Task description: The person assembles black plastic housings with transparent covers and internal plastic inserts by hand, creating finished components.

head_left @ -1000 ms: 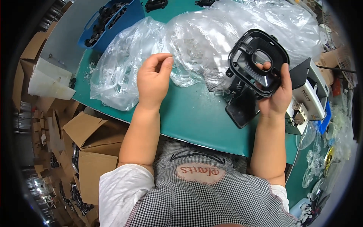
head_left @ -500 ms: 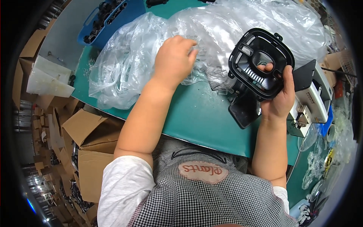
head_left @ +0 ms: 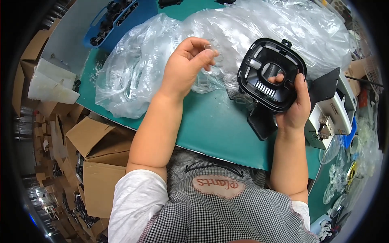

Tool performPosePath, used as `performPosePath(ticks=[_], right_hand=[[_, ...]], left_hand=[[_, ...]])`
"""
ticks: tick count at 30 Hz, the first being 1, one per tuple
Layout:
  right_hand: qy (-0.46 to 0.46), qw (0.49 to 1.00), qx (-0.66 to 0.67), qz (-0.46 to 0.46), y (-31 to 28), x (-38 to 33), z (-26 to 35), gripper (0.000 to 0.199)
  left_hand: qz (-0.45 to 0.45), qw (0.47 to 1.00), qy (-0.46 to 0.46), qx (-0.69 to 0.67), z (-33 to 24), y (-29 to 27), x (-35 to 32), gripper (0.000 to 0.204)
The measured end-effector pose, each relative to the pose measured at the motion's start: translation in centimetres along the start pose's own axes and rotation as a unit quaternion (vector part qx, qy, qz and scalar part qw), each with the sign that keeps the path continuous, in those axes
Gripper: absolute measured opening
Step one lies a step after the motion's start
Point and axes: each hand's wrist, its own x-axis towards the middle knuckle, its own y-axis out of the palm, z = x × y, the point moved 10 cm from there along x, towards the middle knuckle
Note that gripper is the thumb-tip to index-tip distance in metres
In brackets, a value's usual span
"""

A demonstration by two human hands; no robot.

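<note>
My right hand (head_left: 295,107) grips a black plastic housing (head_left: 252,81), a rounded square frame with slots and a round central opening. Fingertips show through that opening. Between the thumb and fingers of my left hand (head_left: 184,65) is a small clear plastic piece (head_left: 208,47), its shape only partly visible. Loose clear pieces (head_left: 208,83) lie at the mouth of a large transparent plastic bag (head_left: 137,60), just beyond the left hand. Below the housing, a flat black part (head_left: 262,123) shows over the green table; whether it is joined to the housing I cannot tell.
A white and grey machine (head_left: 334,109) with a black plate stands at the right of the green table (head_left: 210,129). Far left is a blue basket (head_left: 98,30) of black parts. An open cardboard box (head_left: 103,182) stands below the table's left edge.
My left hand has closed its fingertips on a small clear piece by the bag. My right hand has brought the housing slightly left and nearer to me.
</note>
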Motion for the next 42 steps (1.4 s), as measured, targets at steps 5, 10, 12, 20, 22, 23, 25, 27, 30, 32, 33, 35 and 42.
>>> performPosePath(ticks=[5,10,12,20,22,23,25,27,30,32,33,35,42], right_hand=[[0.054,0.998,0.007,0.013,0.7,-0.3,-1.7,0.030],[0.105,0.994,0.014,0.025,0.8,-0.3,-3.1,0.030],[0.106,0.994,0.010,0.014,0.7,-0.1,-3.1,0.031],[0.128,0.991,0.025,0.043,0.1,0.2,-3.7,0.039],[0.128,0.990,0.020,0.046,0.5,0.0,-3.6,0.040],[0.125,0.991,0.012,0.041,0.8,0.0,-3.4,0.037],[0.123,0.992,0.004,0.032,0.9,-0.2,-3.3,0.034],[0.120,0.992,-0.019,0.022,0.6,-0.1,-3.4,0.033],[0.118,0.993,-0.017,0.025,0.6,-0.1,-3.6,0.033],[0.125,0.992,-0.012,0.022,0.6,-0.1,-3.7,0.032],[0.132,0.991,-0.006,0.019,0.6,-0.2,-3.8,0.032],[0.130,0.991,-0.008,0.021,0.7,-0.2,-3.8,0.032],[0.117,0.993,-0.019,0.021,0.8,-0.5,-3.4,0.033]], left_hand=[[0.168,0.949,0.000,-0.268,-1.3,3.7,-2.0,0.029],[0.217,0.959,-0.024,-0.179,-0.9,5.2,-2.8,0.024],[0.191,0.978,0.028,-0.084,-1.8,5.2,-3.2,0.023],[0.127,0.968,0.200,0.086,-3.8,4.5,-3.2,0.023],[0.110,0.973,0.183,0.089,-3.7,4.4,-3.3,0.023],[0.110,0.973,0.181,0.089,-4.1,4.5,-3.3,0.023],[0.080,0.939,0.239,0.235,-5.8,5.1,-3.7,0.022],[0.072,0.912,0.281,0.288,-6.0,5.1,-3.7,0.023],[0.069,0.882,0.312,0.345,-6.4,5.2,-4.1,0.024],[0.075,0.884,0.300,0.351,-6.3,5.2,-4.1,0.023],[0.081,0.890,0.303,0.329,-6.4,5.2,-4.1,0.024],[0.088,0.897,0.306,0.307,-6.4,5.3,-4.3,0.024],[0.092,0.914,0.270,0.289,-5.1,5.7,-4.3,0.024]])
